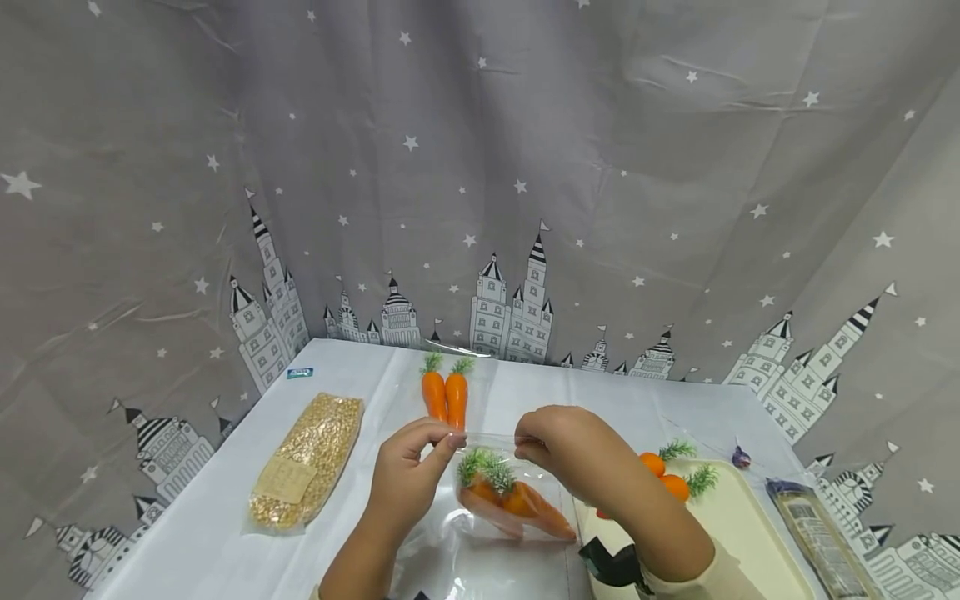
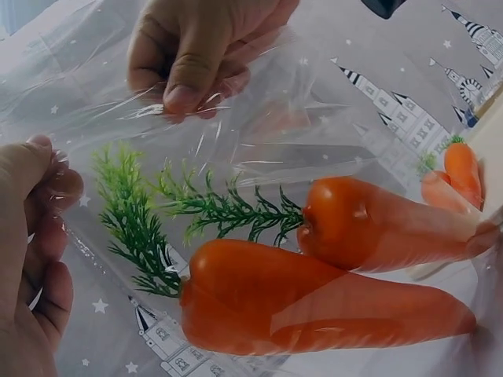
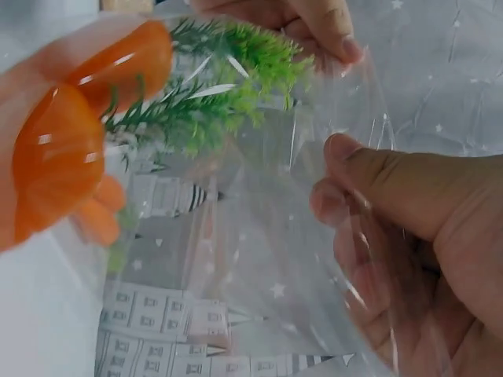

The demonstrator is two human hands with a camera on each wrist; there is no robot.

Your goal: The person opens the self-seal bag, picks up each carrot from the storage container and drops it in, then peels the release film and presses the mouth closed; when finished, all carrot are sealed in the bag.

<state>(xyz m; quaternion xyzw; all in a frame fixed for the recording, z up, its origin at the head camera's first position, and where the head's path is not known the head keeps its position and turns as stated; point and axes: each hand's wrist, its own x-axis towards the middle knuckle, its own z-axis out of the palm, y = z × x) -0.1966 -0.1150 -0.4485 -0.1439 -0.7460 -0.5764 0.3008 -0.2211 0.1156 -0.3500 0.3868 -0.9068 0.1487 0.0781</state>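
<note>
Two orange carrots (image 2: 259, 298) with green feathery tops lie inside a clear plastic bag (image 3: 259, 259), held up over the table in the head view. My left hand (image 1: 408, 471) pinches one side of the bag's mouth between thumb and fingers. The other side of the rim is pinched by my right hand (image 1: 562, 446). In the left wrist view, the bag's film stretches between the left thumb (image 2: 35, 145) and the right hand (image 2: 200, 55). The right wrist view shows the right thumb (image 3: 377, 165) and fingertips meeting on the film.
Behind the hands lies another clear bag with two carrots (image 1: 455, 396). A pack of yellow kernels (image 1: 322, 437) and a small blue packet (image 1: 300, 372) are left. At right are a cream tray (image 1: 738, 525) with carrots (image 1: 675, 486), a purple bulb (image 1: 741, 456) and a long package (image 1: 821, 537).
</note>
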